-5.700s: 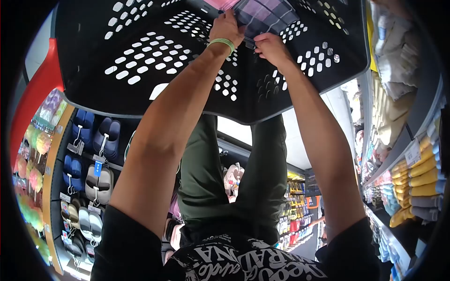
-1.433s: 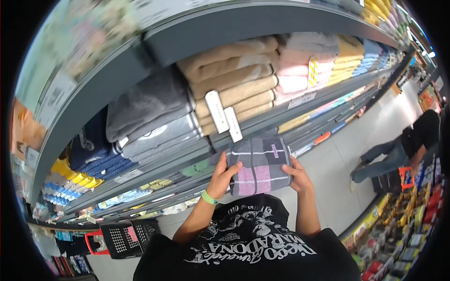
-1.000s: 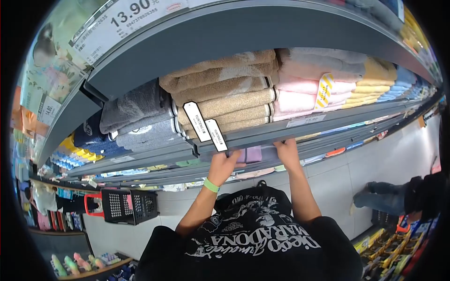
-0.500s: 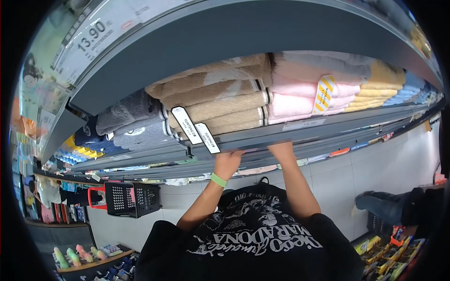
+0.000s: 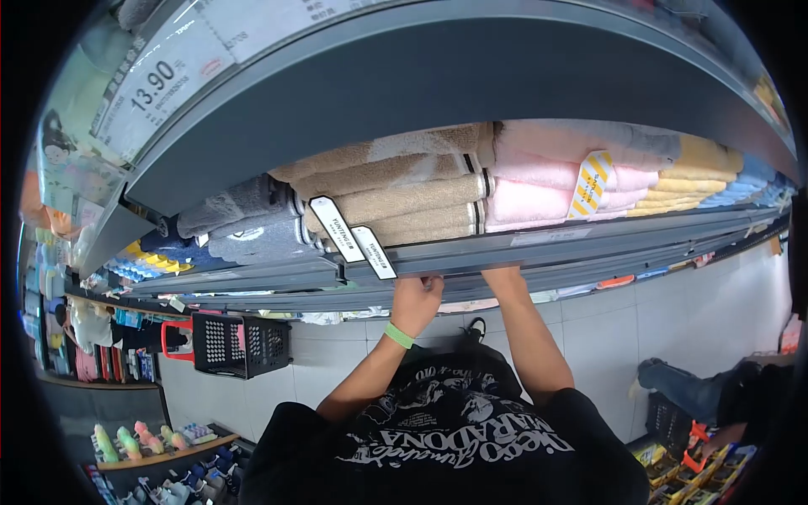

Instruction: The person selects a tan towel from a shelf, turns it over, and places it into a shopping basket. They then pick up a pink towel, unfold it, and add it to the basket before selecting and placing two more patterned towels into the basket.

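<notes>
My left hand [image 5: 417, 304], with a green band on its wrist, is just below the front edge of the towel shelf [image 5: 471, 255]. Its visible fingers are curled, and whatever they hold is hidden. To its right, my right hand [image 5: 502, 277] reaches under the same edge, which covers its fingers. Above my hands lie folded brown towels [image 5: 429, 202] with dark-and-white borders. Two white tags, a larger tag [image 5: 336, 229] and a smaller tag [image 5: 374, 252], hang in front of them. Pink towels [image 5: 534, 198] with a yellow-striped label [image 5: 592, 185] are stacked to the right.
Grey-blue towels [image 5: 252, 236] and yellow towels [image 5: 686, 189] flank these stacks. A black basket cart [image 5: 240, 345] with a red handle stands on the floor at left. One person [image 5: 88, 324] is at far left; another person's leg [image 5: 686, 387] shows at right.
The view has shifted slightly, so the towels appear lower. My left hand is slightly lower and farther right, with its curled fingers more visible. My right hand remains at the shelf edge.
</notes>
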`<action>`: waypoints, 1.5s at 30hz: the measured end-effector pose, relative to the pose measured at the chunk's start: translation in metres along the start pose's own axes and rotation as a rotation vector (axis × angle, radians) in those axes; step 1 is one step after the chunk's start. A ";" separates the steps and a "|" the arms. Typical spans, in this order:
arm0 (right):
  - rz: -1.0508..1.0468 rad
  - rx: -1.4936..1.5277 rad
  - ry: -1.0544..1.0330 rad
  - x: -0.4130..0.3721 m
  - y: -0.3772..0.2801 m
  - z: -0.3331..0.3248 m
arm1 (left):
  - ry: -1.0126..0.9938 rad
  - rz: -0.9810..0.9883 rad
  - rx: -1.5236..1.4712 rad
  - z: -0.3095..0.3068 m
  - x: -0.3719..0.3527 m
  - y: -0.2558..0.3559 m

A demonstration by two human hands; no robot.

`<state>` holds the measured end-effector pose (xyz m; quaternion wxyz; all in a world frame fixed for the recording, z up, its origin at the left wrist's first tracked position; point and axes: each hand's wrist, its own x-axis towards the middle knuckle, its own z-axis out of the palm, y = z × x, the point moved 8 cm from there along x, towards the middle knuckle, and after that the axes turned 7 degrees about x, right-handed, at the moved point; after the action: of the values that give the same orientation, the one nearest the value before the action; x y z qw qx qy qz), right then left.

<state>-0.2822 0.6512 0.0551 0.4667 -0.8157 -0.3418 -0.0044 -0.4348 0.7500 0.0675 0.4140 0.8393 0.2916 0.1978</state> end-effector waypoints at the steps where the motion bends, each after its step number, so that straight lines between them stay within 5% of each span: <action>1: 0.047 -0.039 0.003 0.001 -0.004 -0.005 | -0.010 -0.017 -0.019 0.001 -0.001 0.001; 4: -0.080 -0.042 0.133 0.003 -0.006 -0.009 | -0.087 -0.027 0.048 -0.001 -0.003 0.010; 6: 0.110 -0.009 -0.116 0.004 0.003 0.007 | -0.159 -0.025 0.130 0.002 -0.016 0.011; 10: -0.193 -0.238 0.053 -0.006 -0.060 -0.013 | -0.152 0.007 -0.075 -0.003 -0.046 -0.002; 16: -0.181 -0.304 0.099 -0.047 -0.073 0.006 | -0.314 -0.046 -0.161 -0.045 -0.118 -0.039; 18: -0.131 -0.538 0.007 -0.052 -0.053 0.023 | -0.267 -0.071 -0.220 -0.069 -0.152 -0.068; 24: -0.208 0.156 0.322 -0.123 -0.091 0.025 | -0.213 -0.311 -0.171 -0.135 -0.279 -0.202; 29: -0.056 0.114 -0.215 -0.253 -0.055 0.195 | -0.089 -0.670 -0.272 -0.206 -0.393 -0.262; 35: 0.079 0.075 -1.056 -0.375 -0.099 0.350 | 0.169 -0.681 -0.310 -0.259 -0.445 -0.296; 38: 0.133 0.068 -1.254 -0.389 -0.094 0.408 | 0.283 -0.718 -0.387 -0.289 -0.448 -0.310; 40: -0.036 0.079 -1.247 -0.385 -0.079 0.454 | 0.405 -0.664 -0.455 -0.309 -0.447 -0.321; 45: 0.201 -0.021 -1.358 -0.390 -0.040 0.557 | 0.433 -0.643 -0.369 -0.370 -0.435 -0.368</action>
<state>-0.7766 0.8742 -0.3561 0.1392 -0.6700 -0.4813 0.5478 -1.0944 0.8595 -0.0557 0.5271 0.5566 0.5783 0.2793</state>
